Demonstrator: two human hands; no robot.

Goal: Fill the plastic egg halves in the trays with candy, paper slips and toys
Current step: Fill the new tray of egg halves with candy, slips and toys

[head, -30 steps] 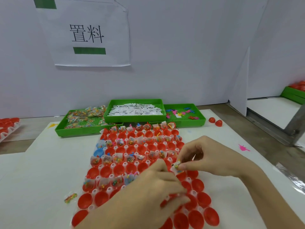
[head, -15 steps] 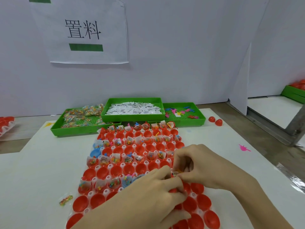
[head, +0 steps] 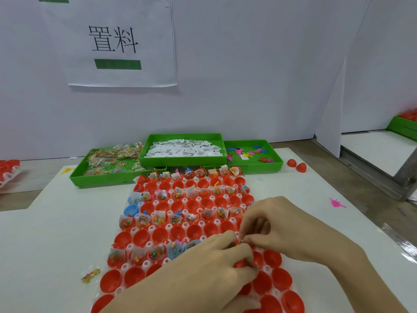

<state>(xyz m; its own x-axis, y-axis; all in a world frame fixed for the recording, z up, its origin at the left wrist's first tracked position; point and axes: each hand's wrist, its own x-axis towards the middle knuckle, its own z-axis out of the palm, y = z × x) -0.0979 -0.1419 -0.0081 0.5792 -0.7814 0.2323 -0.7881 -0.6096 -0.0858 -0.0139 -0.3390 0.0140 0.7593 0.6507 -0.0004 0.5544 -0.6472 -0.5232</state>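
Egg tray point(head: 144, 264): clear, holding red egg halves point(head: 161, 233), on white table point(head: 56, 233), long axis running from viewer toward three green bins point(head: 184, 158). Left hand point(head: 216, 263) and right hand point(head: 282, 224) meet over its right side, fingers curled, pinching something small, unidentifiable. Loose candy packet point(head: 91, 274) lies left of tray.

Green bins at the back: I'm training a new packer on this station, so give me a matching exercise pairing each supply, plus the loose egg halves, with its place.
Things:
1. candy packets
2. paper slips
3. small toys
4. two loose red egg halves

Places:
A. middle green bin
B. on the table, right of the bins
C. left green bin
D. right green bin

Pairs: 1-C, 2-A, 3-D, 4-B
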